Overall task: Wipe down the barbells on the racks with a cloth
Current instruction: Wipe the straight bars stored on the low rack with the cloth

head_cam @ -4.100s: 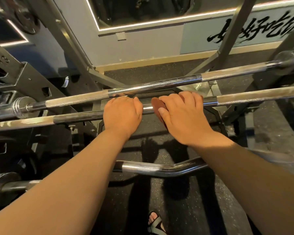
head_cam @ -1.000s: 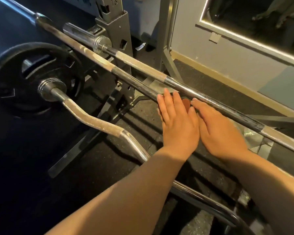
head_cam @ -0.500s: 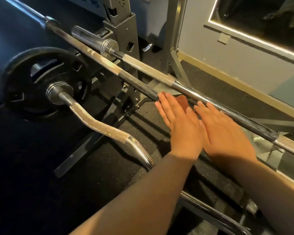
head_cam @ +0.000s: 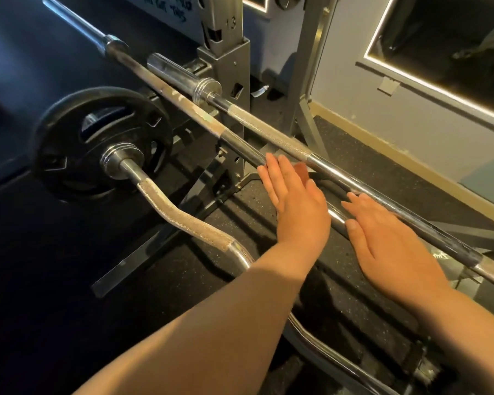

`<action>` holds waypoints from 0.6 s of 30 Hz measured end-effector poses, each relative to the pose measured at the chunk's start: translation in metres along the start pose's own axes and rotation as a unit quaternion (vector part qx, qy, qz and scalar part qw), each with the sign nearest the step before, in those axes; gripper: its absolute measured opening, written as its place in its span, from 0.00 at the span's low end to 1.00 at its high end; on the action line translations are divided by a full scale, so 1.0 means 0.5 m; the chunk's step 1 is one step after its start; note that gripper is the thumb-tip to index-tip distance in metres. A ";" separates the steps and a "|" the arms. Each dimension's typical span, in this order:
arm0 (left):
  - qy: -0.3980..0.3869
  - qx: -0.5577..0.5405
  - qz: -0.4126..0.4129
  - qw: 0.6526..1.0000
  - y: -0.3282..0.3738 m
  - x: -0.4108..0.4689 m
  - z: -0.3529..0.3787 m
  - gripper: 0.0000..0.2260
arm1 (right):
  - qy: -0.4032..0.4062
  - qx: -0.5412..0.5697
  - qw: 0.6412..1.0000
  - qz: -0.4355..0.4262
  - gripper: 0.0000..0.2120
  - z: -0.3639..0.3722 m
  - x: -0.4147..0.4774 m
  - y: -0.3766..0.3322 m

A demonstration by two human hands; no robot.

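Since half a second back the hands had drifted apart. The left hand (head_cam: 297, 203) pressed the cloth (head_cam: 301, 170) onto the middle barbell (head_cam: 240, 145) with its fingers straight. The right hand (head_cam: 388, 246) lay flat further along it, holding nothing.

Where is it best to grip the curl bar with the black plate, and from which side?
Take the curl bar by its knurled section near the black plate, from above: it is rough, uncovered and angled; farther along, the left forearm crosses over it.

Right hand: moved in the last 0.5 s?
Yes: right hand slid along the barbell, away from the rack upright, opening a gap from the left hand.
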State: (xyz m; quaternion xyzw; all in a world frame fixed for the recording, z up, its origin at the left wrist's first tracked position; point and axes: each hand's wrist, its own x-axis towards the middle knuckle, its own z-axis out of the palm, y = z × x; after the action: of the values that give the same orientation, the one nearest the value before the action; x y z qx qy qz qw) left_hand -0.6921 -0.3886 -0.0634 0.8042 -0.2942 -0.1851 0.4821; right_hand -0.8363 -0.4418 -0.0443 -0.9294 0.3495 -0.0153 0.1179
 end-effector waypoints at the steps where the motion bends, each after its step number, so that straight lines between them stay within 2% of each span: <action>1: -0.005 0.004 0.006 1.000 0.000 -0.011 0.001 0.30 | 0.010 -0.015 1.000 -0.003 0.24 0.002 -0.001 -0.003; 3: -0.013 0.005 0.014 1.000 -0.001 -0.018 0.005 0.30 | 0.006 -0.020 1.000 -0.009 0.24 -0.003 -0.002 -0.006; 8: -0.003 0.005 0.003 1.000 -0.017 0.067 -0.028 0.27 | -0.106 0.077 0.991 0.016 0.27 -0.024 0.040 -0.022; 12: 0.034 -0.041 -0.037 0.998 -0.030 0.129 -0.063 0.26 | -0.082 0.122 0.989 -0.004 0.23 0.002 0.123 -0.069; 15: 0.056 -0.072 -0.049 0.995 -0.024 0.118 -0.059 0.28 | -0.053 0.105 0.993 -0.025 0.23 0.014 0.141 -0.082; 18: 0.040 -0.198 -0.103 0.974 0.010 0.052 -0.041 0.31 | -0.034 0.085 0.995 -0.043 0.20 0.009 0.132 -0.081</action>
State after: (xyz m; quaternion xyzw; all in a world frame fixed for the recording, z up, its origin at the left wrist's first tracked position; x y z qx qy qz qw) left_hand -0.6619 -0.3934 -0.0499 0.7256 -0.1482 -0.2557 0.6214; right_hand -0.7596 -0.4543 -0.0429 -0.9301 0.3024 -0.0183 0.2078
